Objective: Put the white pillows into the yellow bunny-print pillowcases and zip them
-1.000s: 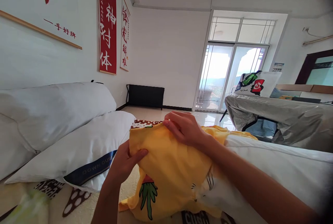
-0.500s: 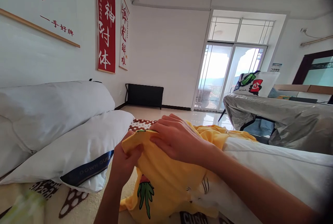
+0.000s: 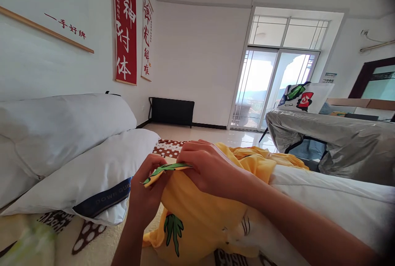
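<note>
A yellow cloth cover with green leaf prints and a printed whiskered face lies bunched in front of me, partly over a white pillow on the right. My left hand pinches a raised edge of the cover, where a strip of green print shows. Curled over the same edge, my right hand grips it just to the right, its fingertips hidden behind the fabric. More of the yellow cloth is crumpled beyond my right wrist.
Two white pillows are stacked at the left, the lower bearing a dark blue band. A patterned blanket lies beneath. At the right stands a plastic-covered table with a printed bag. A black folded frame leans by the far wall.
The held edge has turned over, so more green print shows along it. My left hand has rotated slightly and my right hand has shifted a little lower. The view has tilted slightly.
</note>
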`<state>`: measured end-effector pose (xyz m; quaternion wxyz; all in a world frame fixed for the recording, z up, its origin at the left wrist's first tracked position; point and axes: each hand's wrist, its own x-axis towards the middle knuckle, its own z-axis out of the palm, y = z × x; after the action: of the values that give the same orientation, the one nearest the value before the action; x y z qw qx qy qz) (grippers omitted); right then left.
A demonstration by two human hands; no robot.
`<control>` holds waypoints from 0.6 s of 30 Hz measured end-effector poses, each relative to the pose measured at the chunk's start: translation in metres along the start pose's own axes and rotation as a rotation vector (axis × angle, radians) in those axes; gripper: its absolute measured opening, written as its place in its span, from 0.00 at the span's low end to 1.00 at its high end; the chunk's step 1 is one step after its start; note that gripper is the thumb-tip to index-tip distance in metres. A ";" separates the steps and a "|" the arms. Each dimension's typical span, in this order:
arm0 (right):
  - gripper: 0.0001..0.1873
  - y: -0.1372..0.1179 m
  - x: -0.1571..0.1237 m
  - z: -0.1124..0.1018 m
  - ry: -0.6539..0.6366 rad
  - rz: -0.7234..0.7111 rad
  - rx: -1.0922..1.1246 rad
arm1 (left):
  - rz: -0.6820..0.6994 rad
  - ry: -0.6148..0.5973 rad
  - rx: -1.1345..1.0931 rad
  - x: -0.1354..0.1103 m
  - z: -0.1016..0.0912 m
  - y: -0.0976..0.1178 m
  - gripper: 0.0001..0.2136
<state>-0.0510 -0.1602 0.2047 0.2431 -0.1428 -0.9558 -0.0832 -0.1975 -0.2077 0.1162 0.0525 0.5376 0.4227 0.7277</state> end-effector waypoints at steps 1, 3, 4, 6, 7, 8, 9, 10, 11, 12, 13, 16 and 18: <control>0.07 0.000 0.001 -0.001 -0.015 0.017 -0.010 | 0.020 0.019 0.005 0.000 0.000 -0.002 0.05; 0.07 0.000 0.002 0.000 -0.024 0.045 -0.032 | 0.045 0.064 0.017 0.002 0.001 -0.006 0.04; 0.07 0.000 0.002 0.002 -0.021 0.052 -0.041 | 0.048 0.080 0.018 0.002 0.001 -0.008 0.04; 0.07 0.002 0.003 0.010 -0.006 0.054 -0.055 | 0.052 0.087 0.003 0.003 0.002 -0.012 0.04; 0.06 0.002 0.003 0.014 0.005 0.048 -0.066 | 0.053 0.075 -0.011 0.003 0.002 -0.014 0.04; 0.05 0.003 0.003 0.019 0.020 0.039 -0.079 | 0.044 0.069 -0.029 0.004 0.001 -0.015 0.04; 0.04 0.005 0.002 0.024 0.038 0.031 -0.089 | 0.022 0.078 -0.054 0.004 0.001 -0.017 0.05; 0.03 0.007 0.002 0.028 0.066 0.026 -0.092 | -0.013 0.103 -0.087 0.004 0.000 -0.018 0.06; 0.03 0.009 0.001 0.031 0.101 0.029 -0.087 | -0.055 0.138 -0.127 0.004 -0.002 -0.020 0.07; 0.03 0.011 0.001 0.034 0.144 0.036 -0.076 | -0.097 0.165 -0.173 0.005 -0.004 -0.022 0.08; 0.03 0.012 0.000 0.036 0.192 0.045 -0.066 | -0.125 0.186 -0.229 0.005 -0.006 -0.025 0.08; 0.05 0.015 -0.001 0.039 0.300 0.052 -0.083 | -0.116 0.199 -0.355 0.007 -0.013 -0.037 0.08; 0.06 0.014 -0.002 0.040 0.324 0.026 -0.135 | -0.105 0.240 -0.348 0.008 -0.015 -0.044 0.08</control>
<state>-0.0626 -0.1381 0.1707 0.3851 -0.1560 -0.8944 -0.1657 -0.2301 -0.1840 0.0912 0.1317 0.4073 0.3213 0.8447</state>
